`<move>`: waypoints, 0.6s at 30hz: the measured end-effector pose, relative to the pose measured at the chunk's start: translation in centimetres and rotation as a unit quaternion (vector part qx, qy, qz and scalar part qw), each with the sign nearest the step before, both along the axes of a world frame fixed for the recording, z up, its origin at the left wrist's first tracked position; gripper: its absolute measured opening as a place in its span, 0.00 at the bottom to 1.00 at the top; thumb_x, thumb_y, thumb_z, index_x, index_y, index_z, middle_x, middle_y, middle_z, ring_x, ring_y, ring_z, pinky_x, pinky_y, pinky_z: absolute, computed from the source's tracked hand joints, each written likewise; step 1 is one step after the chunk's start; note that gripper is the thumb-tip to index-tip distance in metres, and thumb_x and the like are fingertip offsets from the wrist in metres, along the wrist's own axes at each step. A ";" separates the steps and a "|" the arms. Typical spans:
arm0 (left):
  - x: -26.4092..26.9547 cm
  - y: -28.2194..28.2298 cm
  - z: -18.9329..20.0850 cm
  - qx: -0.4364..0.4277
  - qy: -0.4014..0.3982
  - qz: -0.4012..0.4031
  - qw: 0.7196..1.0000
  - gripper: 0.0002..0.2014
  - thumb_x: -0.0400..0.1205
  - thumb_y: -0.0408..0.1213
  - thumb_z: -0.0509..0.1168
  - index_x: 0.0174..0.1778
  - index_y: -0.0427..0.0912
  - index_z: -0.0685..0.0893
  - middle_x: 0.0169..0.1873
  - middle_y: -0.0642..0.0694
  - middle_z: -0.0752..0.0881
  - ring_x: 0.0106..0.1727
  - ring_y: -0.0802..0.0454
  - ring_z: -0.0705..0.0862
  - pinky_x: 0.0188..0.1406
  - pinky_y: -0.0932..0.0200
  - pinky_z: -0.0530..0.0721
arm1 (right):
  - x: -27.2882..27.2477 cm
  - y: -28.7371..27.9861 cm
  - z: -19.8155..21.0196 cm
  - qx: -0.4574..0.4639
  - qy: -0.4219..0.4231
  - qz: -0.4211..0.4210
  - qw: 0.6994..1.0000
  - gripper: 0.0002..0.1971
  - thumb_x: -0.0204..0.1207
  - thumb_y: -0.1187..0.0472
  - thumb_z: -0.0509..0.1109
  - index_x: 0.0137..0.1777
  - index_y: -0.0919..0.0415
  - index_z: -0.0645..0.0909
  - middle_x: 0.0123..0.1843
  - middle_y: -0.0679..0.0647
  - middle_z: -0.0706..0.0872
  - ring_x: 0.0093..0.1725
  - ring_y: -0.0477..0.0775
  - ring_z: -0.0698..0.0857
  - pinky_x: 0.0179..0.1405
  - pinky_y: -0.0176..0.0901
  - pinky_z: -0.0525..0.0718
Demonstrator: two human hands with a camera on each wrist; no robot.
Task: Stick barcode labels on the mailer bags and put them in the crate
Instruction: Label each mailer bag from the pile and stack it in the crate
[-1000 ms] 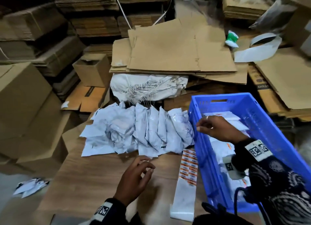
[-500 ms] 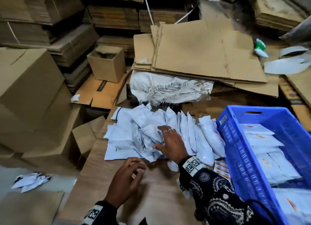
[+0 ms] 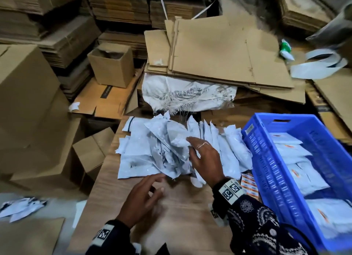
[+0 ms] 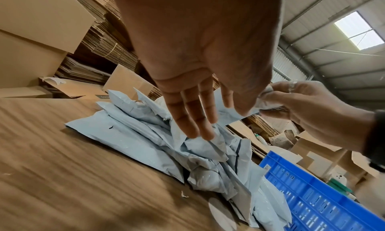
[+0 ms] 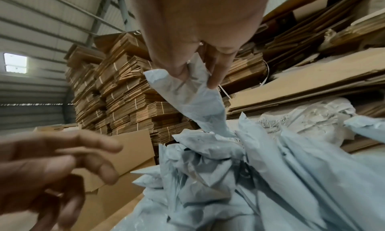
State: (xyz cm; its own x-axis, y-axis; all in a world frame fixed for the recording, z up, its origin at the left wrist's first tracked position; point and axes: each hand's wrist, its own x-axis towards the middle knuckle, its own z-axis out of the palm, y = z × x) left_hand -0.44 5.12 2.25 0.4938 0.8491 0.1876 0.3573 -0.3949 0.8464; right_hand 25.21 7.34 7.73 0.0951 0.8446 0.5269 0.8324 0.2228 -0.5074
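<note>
A heap of pale blue-white mailer bags (image 3: 152, 155) lies at the far side of the wooden table (image 3: 118, 193). My right hand (image 3: 192, 146) pinches one mailer bag (image 5: 193, 99) by its corner and holds it up off the heap. My left hand (image 3: 152, 186) hovers with fingers spread just in front of the heap, holding nothing. A blue crate (image 3: 266, 171) stands at the right with several labelled bags (image 3: 297, 159) inside. A sheet of orange barcode labels (image 3: 249, 186) shows between my right wrist and the crate.
Flattened cardboard (image 3: 228, 50) and a frayed white sack (image 3: 182, 94) lie behind the heap. Cardboard boxes (image 3: 112, 64) stand at the left. Scraps of white backing paper (image 3: 21, 207) lie on the floor at the lower left.
My right hand came out of the crate, crossed to the heap and took hold of one bag, lifting its corner. My left hand opened its fingers and moved toward the heap.
</note>
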 end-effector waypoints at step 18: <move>7.9 -5.1 0.5 -0.354 -0.177 0.022 0.918 0.23 0.75 0.28 0.78 0.66 0.44 0.87 0.60 0.41 0.90 0.54 0.46 0.89 0.51 0.47 0.89 | 5.1 -18.3 -6.5 -0.042 -0.062 0.209 0.975 0.22 0.74 0.69 0.66 0.68 0.63 0.83 0.74 0.61 0.81 0.76 0.63 0.77 0.80 0.54 0.72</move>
State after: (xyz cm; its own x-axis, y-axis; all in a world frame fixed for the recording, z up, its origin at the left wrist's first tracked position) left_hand 7.43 0.01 2.74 0.4713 0.8376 -0.2761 0.0130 0.3065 0.9518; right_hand 30.33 -11.00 1.22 -0.3269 0.8365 0.4397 0.7340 0.5178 -0.4394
